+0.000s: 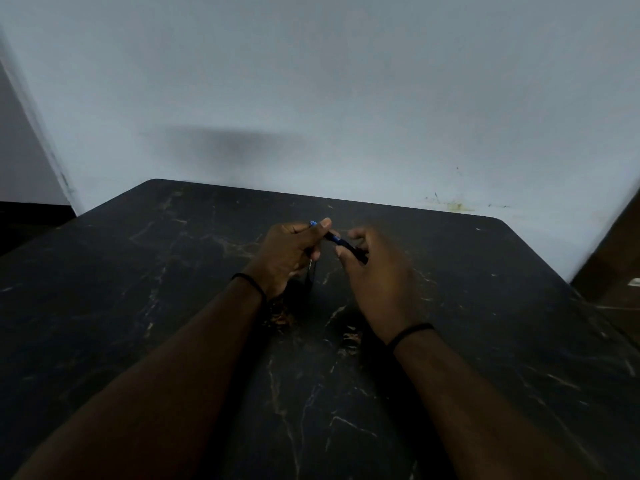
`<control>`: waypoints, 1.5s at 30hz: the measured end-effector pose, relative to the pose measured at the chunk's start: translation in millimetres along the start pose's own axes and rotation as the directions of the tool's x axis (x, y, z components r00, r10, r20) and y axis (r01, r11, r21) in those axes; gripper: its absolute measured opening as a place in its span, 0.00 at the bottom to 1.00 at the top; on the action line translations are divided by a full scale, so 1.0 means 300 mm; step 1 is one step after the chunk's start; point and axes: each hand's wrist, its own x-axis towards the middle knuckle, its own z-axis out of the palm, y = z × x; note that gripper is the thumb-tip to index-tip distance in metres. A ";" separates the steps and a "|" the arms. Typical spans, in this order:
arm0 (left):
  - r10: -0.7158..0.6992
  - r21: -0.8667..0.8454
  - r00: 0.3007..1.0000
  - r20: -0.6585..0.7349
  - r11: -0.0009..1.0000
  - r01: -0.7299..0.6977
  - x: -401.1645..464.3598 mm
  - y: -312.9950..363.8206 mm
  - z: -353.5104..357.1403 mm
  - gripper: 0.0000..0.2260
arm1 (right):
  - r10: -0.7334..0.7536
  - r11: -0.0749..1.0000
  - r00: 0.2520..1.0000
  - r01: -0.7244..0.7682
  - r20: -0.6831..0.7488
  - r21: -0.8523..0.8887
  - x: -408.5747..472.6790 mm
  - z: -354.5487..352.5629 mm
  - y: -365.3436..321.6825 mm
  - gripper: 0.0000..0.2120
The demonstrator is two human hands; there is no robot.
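Left hand (pixel 287 254) pinches the blue-tipped end of a slim dark stick (pixel 338 240), held above the marbled worktop (pixel 138 306). Right hand (pixel 377 271) has its fingers curled round the other end.

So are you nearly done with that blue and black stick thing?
Just started, it seems. Done: the pen-like stick is up off the table. In hand: the left hand grips its blue-tipped end, the right hand pinches the black end. Left: it looks whole, so probably any pulling apart or twisting is yet to come.
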 end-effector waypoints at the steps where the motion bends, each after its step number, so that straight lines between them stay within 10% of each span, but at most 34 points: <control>1: -0.009 -0.011 1.000 0.000 1.000 0.009 0.000 -0.001 0.001 0.14 | 0.023 1.000 1.000 -0.023 0.003 0.017 0.001 0.002 0.002 0.08; 45: 0.057 -0.081 0.998 -0.007 0.995 -0.057 0.035 -0.038 -0.035 0.15 | 0.036 0.995 0.998 -0.040 0.047 0.092 -0.004 -0.002 0.004 0.08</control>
